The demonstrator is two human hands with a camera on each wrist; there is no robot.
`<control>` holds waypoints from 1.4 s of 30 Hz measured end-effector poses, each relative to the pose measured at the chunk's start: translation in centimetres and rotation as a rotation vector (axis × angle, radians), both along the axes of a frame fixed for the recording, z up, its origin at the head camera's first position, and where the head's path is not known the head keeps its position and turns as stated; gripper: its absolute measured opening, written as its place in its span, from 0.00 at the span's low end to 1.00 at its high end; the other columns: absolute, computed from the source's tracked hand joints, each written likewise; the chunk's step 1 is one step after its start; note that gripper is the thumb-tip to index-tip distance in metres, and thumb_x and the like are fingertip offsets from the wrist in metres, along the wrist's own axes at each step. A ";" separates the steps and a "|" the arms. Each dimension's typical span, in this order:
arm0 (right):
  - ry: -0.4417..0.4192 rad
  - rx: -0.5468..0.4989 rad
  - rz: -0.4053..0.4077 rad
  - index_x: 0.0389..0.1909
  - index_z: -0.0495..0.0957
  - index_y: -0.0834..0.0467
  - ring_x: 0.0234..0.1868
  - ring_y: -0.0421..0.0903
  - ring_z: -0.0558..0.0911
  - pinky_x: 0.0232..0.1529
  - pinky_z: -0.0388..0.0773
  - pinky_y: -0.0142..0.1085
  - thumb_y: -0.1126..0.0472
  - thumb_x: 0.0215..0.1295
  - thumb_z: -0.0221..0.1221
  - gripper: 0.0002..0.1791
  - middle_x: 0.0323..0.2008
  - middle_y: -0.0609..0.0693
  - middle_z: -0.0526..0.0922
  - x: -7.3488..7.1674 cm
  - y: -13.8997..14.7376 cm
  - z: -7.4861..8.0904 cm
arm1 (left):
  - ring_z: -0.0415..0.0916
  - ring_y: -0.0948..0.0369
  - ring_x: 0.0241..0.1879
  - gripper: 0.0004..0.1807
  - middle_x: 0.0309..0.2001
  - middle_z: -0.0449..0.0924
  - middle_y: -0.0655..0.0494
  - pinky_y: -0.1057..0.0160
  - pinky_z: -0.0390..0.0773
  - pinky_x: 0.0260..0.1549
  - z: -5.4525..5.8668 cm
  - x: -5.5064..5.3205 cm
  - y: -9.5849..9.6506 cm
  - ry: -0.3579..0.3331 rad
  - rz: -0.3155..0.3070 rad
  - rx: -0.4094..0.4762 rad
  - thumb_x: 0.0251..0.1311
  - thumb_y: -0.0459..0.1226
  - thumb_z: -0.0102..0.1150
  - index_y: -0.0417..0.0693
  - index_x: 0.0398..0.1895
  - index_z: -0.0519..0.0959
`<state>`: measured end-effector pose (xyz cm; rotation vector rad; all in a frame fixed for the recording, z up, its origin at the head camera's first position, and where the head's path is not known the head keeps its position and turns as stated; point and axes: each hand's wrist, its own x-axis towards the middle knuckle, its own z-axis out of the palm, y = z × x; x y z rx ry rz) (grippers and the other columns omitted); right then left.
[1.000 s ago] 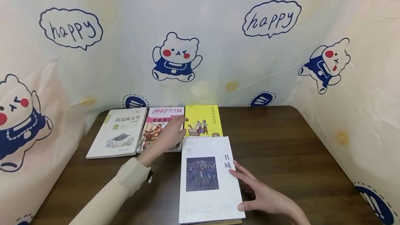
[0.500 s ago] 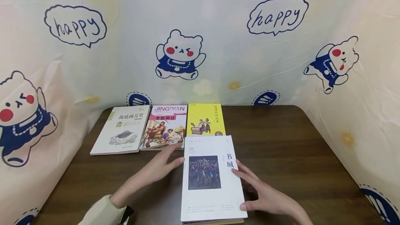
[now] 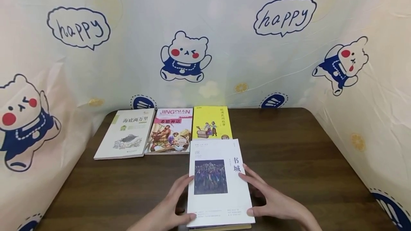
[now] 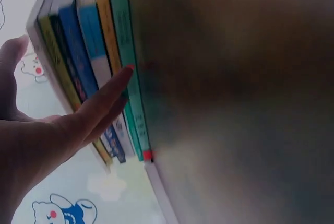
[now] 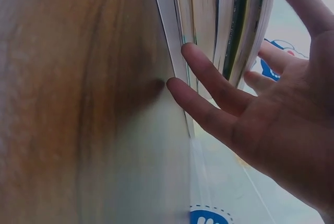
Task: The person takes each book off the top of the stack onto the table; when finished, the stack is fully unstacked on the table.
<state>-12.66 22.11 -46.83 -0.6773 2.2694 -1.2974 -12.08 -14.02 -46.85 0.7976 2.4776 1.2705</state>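
Note:
A tall stack of books (image 4: 91, 41) stands on the near part of the table, topped by a white book (image 3: 210, 204) with a dark picture on its cover. My left hand (image 3: 171, 204) is at the stack's left side, fingers extended along the spines, thumb at the top book's edge. Opposite it, my right hand (image 3: 273, 200) rests against the page edges, its fingers (image 5: 209, 72) spread and its thumb at the top book's lower right. In the left wrist view the spines are green, orange, blue and yellow.
Behind the stack, a yellow book (image 3: 210, 117), a pink-and-white illustrated book (image 3: 171, 131) and a white book (image 3: 128, 134) lie in a row on the dark wooden table (image 3: 289, 145). A cloth printed with bears (image 3: 184, 60) hangs around the table's back and sides.
My left hand has drawn back from over the pink-and-white and yellow books to the stack's left side, uncovering them. The right hand has stayed at the stack's right side.

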 end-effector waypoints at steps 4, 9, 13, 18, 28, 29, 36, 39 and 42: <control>0.001 -0.020 0.010 0.76 0.47 0.41 0.68 0.52 0.55 0.57 0.70 0.43 0.55 0.63 0.63 0.46 0.76 0.42 0.30 0.2 0.2 -0.2 | 0.51 0.35 0.66 0.50 0.72 0.43 0.35 0.52 0.71 0.52 -0.6 0.9 0.4 -0.071 -0.017 0.026 0.56 0.49 0.67 0.52 0.76 0.48; -0.014 -0.023 -0.002 0.76 0.47 0.39 0.68 0.56 0.53 0.57 0.70 0.45 0.56 0.63 0.63 0.46 0.76 0.41 0.30 0.3 0.1 -0.5 | 0.54 0.32 0.63 0.55 0.69 0.45 0.30 0.55 0.72 0.51 -1.3 1.6 0.7 0.060 -0.032 0.056 0.52 0.47 0.71 0.44 0.76 0.47; 0.043 0.030 -0.040 0.75 0.47 0.38 0.69 0.58 0.51 0.58 0.69 0.50 0.54 0.64 0.62 0.45 0.76 0.41 0.31 0.6 -0.2 -0.5 | 0.59 0.29 0.57 0.58 0.66 0.45 0.26 0.60 0.77 0.41 -1.7 1.9 1.3 0.165 -0.035 0.071 0.48 0.47 0.74 0.41 0.76 0.46; 0.083 0.050 -0.093 0.75 0.47 0.38 0.72 0.58 0.47 0.58 0.61 0.62 0.50 0.65 0.61 0.44 0.76 0.42 0.32 1.0 -0.9 -0.4 | 0.64 0.31 0.54 0.60 0.66 0.45 0.26 0.65 0.77 0.32 -1.7 1.9 1.8 0.178 -0.015 0.053 0.46 0.47 0.76 0.40 0.75 0.46; 0.049 0.028 -0.135 0.75 0.49 0.38 0.70 0.55 0.51 0.57 0.69 0.49 0.50 0.63 0.62 0.44 0.76 0.43 0.34 1.0 -1.3 -0.3 | 0.64 0.33 0.55 0.60 0.66 0.44 0.28 0.65 0.77 0.31 -1.4 2.1 1.8 0.188 -0.018 0.043 0.48 0.47 0.74 0.39 0.75 0.45; 0.047 0.023 -0.134 0.75 0.49 0.38 0.69 0.55 0.52 0.57 0.70 0.49 0.50 0.63 0.62 0.44 0.76 0.43 0.34 1.0 -1.4 -0.3 | 0.64 0.32 0.55 0.59 0.66 0.44 0.28 0.65 0.77 0.31 -1.4 2.1 1.8 0.191 -0.018 0.040 0.48 0.47 0.74 0.38 0.75 0.45; 0.055 -0.051 -0.122 0.75 0.51 0.42 0.67 0.52 0.57 0.53 0.74 0.40 0.55 0.64 0.62 0.42 0.76 0.50 0.35 1.3 -1.2 -0.7 | 0.60 0.30 0.58 0.61 0.68 0.41 0.26 0.65 0.78 0.32 -1.3 1.9 1.6 0.103 -0.018 0.061 0.46 0.46 0.76 0.40 0.75 0.45; 0.023 -0.030 -0.135 0.75 0.51 0.41 0.66 0.53 0.59 0.54 0.73 0.47 0.53 0.63 0.63 0.43 0.76 0.56 0.40 1.5 -1.0 -0.4 | 0.58 0.31 0.60 0.61 0.69 0.40 0.29 0.65 0.78 0.34 -1.4 1.9 1.6 0.107 -0.017 0.074 0.45 0.46 0.76 0.40 0.76 0.45; -0.029 0.008 -0.144 0.75 0.50 0.39 0.61 0.54 0.64 0.53 0.74 0.46 0.51 0.63 0.63 0.44 0.74 0.58 0.49 1.5 -0.7 0.0 | 0.58 0.35 0.60 0.62 0.70 0.41 0.31 0.65 0.77 0.35 -1.5 1.9 1.6 0.147 -0.003 0.072 0.43 0.47 0.77 0.41 0.76 0.46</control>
